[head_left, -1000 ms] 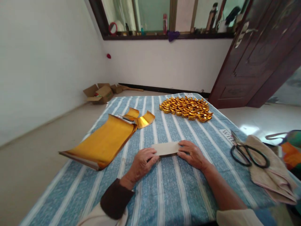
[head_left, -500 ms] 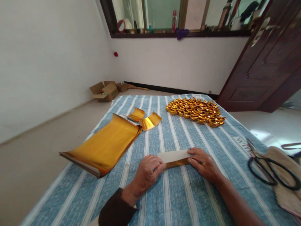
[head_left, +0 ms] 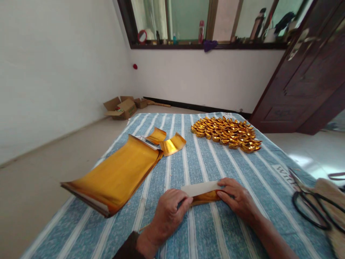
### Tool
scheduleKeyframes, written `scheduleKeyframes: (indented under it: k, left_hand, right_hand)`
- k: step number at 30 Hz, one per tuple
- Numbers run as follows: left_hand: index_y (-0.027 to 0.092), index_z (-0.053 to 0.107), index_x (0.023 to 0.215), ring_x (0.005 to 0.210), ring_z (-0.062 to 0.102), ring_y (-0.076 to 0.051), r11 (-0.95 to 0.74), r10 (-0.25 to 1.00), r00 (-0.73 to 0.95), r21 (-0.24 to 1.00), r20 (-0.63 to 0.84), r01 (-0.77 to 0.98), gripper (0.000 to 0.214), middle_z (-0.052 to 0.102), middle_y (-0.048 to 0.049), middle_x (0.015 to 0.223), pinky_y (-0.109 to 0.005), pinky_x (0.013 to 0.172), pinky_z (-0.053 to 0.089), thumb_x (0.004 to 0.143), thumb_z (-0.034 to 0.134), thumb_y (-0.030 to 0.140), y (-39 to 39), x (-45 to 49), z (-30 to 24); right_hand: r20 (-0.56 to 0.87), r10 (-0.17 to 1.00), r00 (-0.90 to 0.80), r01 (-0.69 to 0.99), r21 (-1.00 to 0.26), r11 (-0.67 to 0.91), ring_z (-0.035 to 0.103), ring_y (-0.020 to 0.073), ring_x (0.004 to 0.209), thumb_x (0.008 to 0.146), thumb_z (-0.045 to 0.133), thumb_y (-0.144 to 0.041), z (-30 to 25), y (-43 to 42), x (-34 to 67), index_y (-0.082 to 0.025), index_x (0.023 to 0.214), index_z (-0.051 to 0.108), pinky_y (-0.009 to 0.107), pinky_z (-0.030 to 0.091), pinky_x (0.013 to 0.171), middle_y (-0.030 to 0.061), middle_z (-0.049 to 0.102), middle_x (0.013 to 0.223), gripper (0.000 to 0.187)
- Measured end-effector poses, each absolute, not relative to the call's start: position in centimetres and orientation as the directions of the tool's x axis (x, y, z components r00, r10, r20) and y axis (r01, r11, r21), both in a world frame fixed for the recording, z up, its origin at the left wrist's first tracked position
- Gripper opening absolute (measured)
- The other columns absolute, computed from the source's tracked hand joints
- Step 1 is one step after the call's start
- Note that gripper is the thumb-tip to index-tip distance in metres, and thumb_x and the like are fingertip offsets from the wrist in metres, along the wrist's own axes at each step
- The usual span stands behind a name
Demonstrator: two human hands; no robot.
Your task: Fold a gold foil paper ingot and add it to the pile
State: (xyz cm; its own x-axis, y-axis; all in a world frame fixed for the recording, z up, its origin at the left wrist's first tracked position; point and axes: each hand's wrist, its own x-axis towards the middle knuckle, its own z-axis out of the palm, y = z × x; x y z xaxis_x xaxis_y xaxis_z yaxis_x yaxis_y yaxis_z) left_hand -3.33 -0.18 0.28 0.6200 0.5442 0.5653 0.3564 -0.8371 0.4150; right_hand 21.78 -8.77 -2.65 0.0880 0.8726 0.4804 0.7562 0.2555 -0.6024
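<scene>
A sheet of gold foil paper (head_left: 202, 188), white on its back, lies across the near middle of the striped cloth with its near edge folded up to show a gold strip. My left hand (head_left: 174, 208) grips the left end of that strip between thumb and fingers. At the right end, my right hand (head_left: 235, 196) pinches the fold, thumb in front and fingers behind. Left of my hands rests a thick stack of larger gold paper (head_left: 121, 172). Two small curved gold sheets (head_left: 173, 144) lie just beyond the stack.
Many folded gold paper ingots (head_left: 226, 132) are heaped at the far right of the striped tablecloth (head_left: 178, 172). Black-handled scissors (head_left: 309, 205) lie at the right edge by a tan fuzzy cloth (head_left: 327, 194). An open cardboard box (head_left: 122, 108) stands on the floor beyond.
The gold strip along the paper's near edge now stands more raised and curved between my hands. Both hands keep hold of its ends. The camera view has shifted slightly.
</scene>
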Motion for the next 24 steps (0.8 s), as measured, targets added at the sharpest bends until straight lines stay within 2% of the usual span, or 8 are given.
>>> scheduleKeyframes:
  k: [3, 5, 8, 10, 13, 17, 20, 24]
  left_hand:
    - [0.018, 0.063, 0.095, 0.078, 0.069, -0.021, -0.871, 0.487, 0.538, 0.335, 0.688, 0.360, 0.012, 0.072, -0.0066, 0.082, -0.035, 0.070, 0.058, 0.092, 0.053, 0.023, -0.5, -3.3, 1.0]
    - [0.017, 0.061, 0.109, 0.100, 0.068, -0.026, -0.899, 0.403, 0.499, 0.229, 0.767, 0.374, 0.020, 0.073, -0.0111, 0.101, -0.041, 0.086, 0.057, 0.090, 0.055, 0.018, -1.2, -3.2, 1.6]
    - [0.014, 0.060, 0.111, 0.116, 0.061, -0.028, -0.935, 0.273, 0.535, 0.090, 0.800, 0.342, 0.026, 0.071, -0.0135, 0.111, -0.044, 0.096, 0.053, 0.086, 0.055, 0.009, -3.0, -2.7, 2.0]
    - [0.015, 0.062, 0.110, 0.121, 0.058, -0.026, -0.955, 0.207, 0.613, 0.023, 0.762, 0.294, 0.027, 0.070, -0.0123, 0.115, -0.042, 0.099, 0.052, 0.086, 0.052, 0.007, -4.2, -2.1, 1.5]
    - [0.016, 0.064, 0.109, 0.124, 0.056, -0.026, -0.977, 0.085, 0.720, -0.083, 0.688, 0.195, 0.023, 0.068, -0.0106, 0.121, -0.042, 0.104, 0.047, 0.089, 0.052, 0.018, -5.1, -1.0, 0.0]
    - [0.014, 0.062, 0.115, 0.128, 0.051, -0.029, -0.979, 0.089, 0.807, -0.097, 0.584, 0.179, 0.039, 0.061, -0.0136, 0.133, -0.045, 0.106, 0.043, 0.092, 0.051, 0.043, -4.5, -0.4, -1.3]
    - [0.014, 0.061, 0.119, 0.127, 0.052, -0.028, -0.977, 0.061, 0.851, -0.142, 0.522, 0.157, 0.047, 0.059, -0.0137, 0.135, -0.042, 0.106, 0.042, 0.093, 0.048, 0.051, -3.9, -0.5, -1.4]
    - [0.013, 0.061, 0.118, 0.125, 0.054, -0.027, -0.972, 0.062, 0.848, -0.160, 0.526, 0.170, 0.055, 0.062, -0.0146, 0.130, -0.041, 0.107, 0.041, 0.092, 0.046, 0.059, -3.7, -0.7, -1.5]
  right_hand:
    - [0.488, 0.868, 0.090, 0.755, -0.602, 0.260, 0.065, 0.0245, 0.096, 0.091, 0.056, -0.033, -2.6, -8.7, 21.6, -0.023, 0.073, 0.073, 0.041, 0.055, 0.087, 0.0085, 0.072, 0.094, 0.026]
    - [0.487, 0.869, 0.087, 0.755, -0.601, 0.261, 0.066, 0.0243, 0.095, 0.091, 0.056, -0.033, -2.6, -8.6, 21.6, -0.023, 0.073, 0.073, 0.041, 0.055, 0.086, 0.0087, 0.072, 0.094, 0.027]
    - [0.493, 0.865, 0.092, 0.759, -0.597, 0.260, 0.066, 0.0245, 0.095, 0.091, 0.056, -0.032, -2.8, -8.6, 21.5, -0.023, 0.075, 0.073, 0.041, 0.055, 0.085, 0.0085, 0.072, 0.094, 0.025]
    - [0.502, 0.859, 0.101, 0.763, -0.593, 0.256, 0.066, 0.0247, 0.096, 0.090, 0.056, -0.032, -3.1, -8.6, 21.5, -0.024, 0.078, 0.074, 0.042, 0.055, 0.086, 0.0084, 0.072, 0.094, 0.023]
    - [0.506, 0.855, 0.111, 0.765, -0.593, 0.252, 0.066, 0.0246, 0.097, 0.091, 0.056, -0.033, -3.4, -8.6, 21.5, -0.025, 0.079, 0.075, 0.042, 0.054, 0.088, 0.0083, 0.072, 0.096, 0.024]
    - [0.500, 0.859, 0.109, 0.758, -0.601, 0.253, 0.066, 0.0241, 0.097, 0.091, 0.056, -0.033, -3.5, -8.5, 21.4, -0.024, 0.075, 0.073, 0.040, 0.055, 0.088, 0.0082, 0.072, 0.095, 0.025]
    - [0.498, 0.860, 0.110, 0.756, -0.604, 0.252, 0.066, 0.0244, 0.096, 0.090, 0.056, -0.032, -3.5, -8.4, 21.4, -0.024, 0.073, 0.073, 0.039, 0.055, 0.087, 0.0085, 0.072, 0.094, 0.025]
    - [0.511, 0.852, 0.111, 0.755, -0.601, 0.262, 0.066, 0.0247, 0.096, 0.089, 0.058, -0.031, -3.6, -8.3, 21.4, -0.024, 0.073, 0.072, 0.040, 0.056, 0.086, 0.0084, 0.072, 0.094, 0.023]
